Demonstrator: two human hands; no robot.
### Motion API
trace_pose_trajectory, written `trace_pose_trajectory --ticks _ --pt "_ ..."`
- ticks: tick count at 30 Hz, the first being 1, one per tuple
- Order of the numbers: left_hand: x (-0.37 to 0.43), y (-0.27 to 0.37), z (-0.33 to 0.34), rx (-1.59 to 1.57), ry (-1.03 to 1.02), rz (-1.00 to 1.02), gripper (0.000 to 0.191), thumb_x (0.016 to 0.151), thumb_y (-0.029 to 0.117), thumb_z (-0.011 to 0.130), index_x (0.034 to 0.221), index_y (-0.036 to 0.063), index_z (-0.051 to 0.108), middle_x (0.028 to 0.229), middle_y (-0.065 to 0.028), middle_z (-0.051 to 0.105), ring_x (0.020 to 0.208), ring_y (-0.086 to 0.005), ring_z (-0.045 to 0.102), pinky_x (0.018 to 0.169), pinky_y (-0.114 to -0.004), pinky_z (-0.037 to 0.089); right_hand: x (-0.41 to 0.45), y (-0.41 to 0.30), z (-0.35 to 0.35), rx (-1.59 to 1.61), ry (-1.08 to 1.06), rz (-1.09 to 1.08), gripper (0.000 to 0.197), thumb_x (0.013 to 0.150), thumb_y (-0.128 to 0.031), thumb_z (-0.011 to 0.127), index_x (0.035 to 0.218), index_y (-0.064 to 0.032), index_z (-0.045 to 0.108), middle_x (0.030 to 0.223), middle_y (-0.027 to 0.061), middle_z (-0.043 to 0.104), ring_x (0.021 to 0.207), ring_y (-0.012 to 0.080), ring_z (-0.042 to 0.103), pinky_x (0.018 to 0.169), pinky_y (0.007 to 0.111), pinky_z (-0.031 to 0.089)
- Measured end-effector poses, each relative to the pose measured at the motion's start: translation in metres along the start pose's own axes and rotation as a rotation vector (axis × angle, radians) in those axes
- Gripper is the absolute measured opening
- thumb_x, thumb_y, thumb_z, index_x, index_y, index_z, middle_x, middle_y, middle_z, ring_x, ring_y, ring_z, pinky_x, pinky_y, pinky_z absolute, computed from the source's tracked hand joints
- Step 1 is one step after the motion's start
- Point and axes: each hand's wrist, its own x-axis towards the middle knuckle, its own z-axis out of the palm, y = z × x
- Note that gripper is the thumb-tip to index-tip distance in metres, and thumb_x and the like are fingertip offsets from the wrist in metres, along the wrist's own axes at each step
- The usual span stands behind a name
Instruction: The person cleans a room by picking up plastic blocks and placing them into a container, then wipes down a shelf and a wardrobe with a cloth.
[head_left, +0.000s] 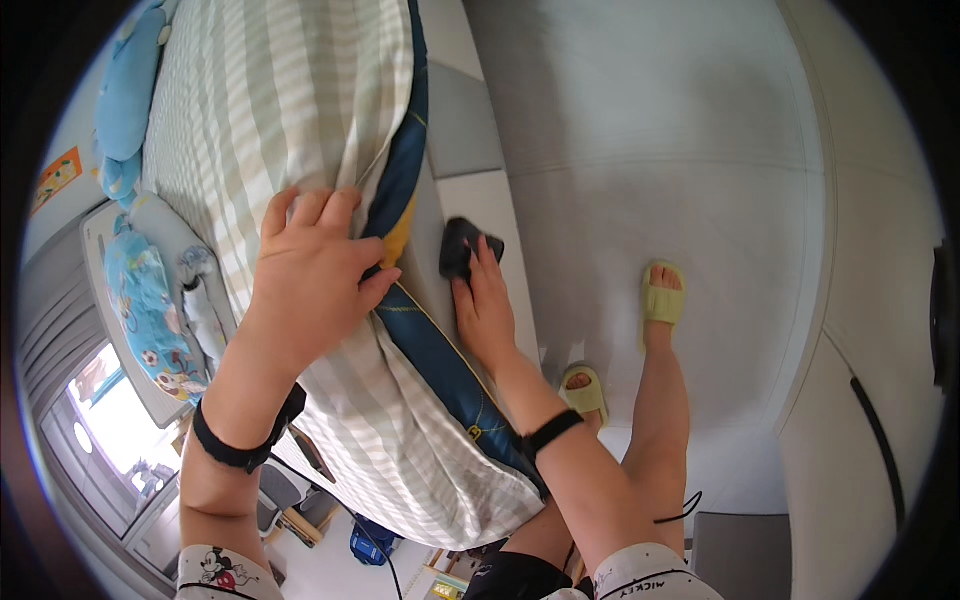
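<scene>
My left hand (315, 262) grips the edge of a striped bedsheet (300, 105), its thumb and index finger at the dark blue side of the mattress (442, 360). A bit of yellow fabric (397, 238) shows beside those fingers. To the right, my right hand (487, 307) has its fingers on a small black object (457, 247), blurred, above the light bed frame ledge (487, 202). What the object is, I cannot tell. Both wrists wear black bands.
A light blue plush toy (127, 97), a patterned blue pillow (150, 322) and a grey one (180, 247) lie along the bed's far side. The grey floor (660, 187) runs between bed and white cabinets (847, 420). A black cable (375, 540) hangs low; a blue bag (371, 541) stands behind.
</scene>
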Motion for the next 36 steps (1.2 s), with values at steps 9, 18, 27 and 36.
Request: trace_pose_trajectory --ticks 9,18,27,36 --pt "0.037 -0.029 0.006 -0.128 -0.033 -0.041 0.014 0.070 0.031 0.071 0.077 0.0188 0.075 0.143 -0.0091 0.038 0.136 -0.0341 0.026 0.099 -0.075 0.001 0.127 -0.041 -0.002 0.045 -0.093 -0.091 0.043 0.090 -0.019 0.052 0.131 -0.0055 0.049 0.145 0.0223 0.033 0.131 0.0401 0.036 0.104 0.042 0.038" --pt "0.119 -0.042 -0.055 -0.175 -0.130 0.018 0.024 0.076 0.032 0.068 0.090 0.0132 0.070 0.109 -0.0077 0.058 0.111 -0.0278 0.050 0.099 -0.062 0.023 0.174 -0.058 -0.026 0.043 -0.372 0.117 0.050 0.092 -0.018 0.045 0.140 -0.0076 0.037 0.149 0.0173 0.028 0.135 0.0333 0.033 0.105 0.039 0.036" --pt "0.294 -0.154 -0.142 0.552 -0.190 0.410 0.031 0.084 0.040 0.056 0.089 0.0132 0.072 0.101 -0.0085 0.067 0.101 -0.0275 0.058 0.106 -0.047 0.028 0.291 -0.108 -0.016 0.886 -0.405 0.637 0.047 0.100 -0.021 0.036 0.144 -0.0066 0.029 0.151 0.0189 0.025 0.137 0.0334 0.028 0.107 0.035 0.033" --pt "0.271 -0.196 -0.181 0.041 -0.133 0.514 0.029 0.076 0.037 0.065 0.065 0.0105 0.070 0.089 -0.0123 0.064 0.096 -0.0265 0.059 0.101 -0.041 0.037 0.375 -0.031 0.012 0.247 -0.342 0.556 0.065 0.098 -0.034 0.040 0.147 0.0003 0.014 0.145 0.0281 0.030 0.135 0.0385 0.030 0.110 0.036 0.025"
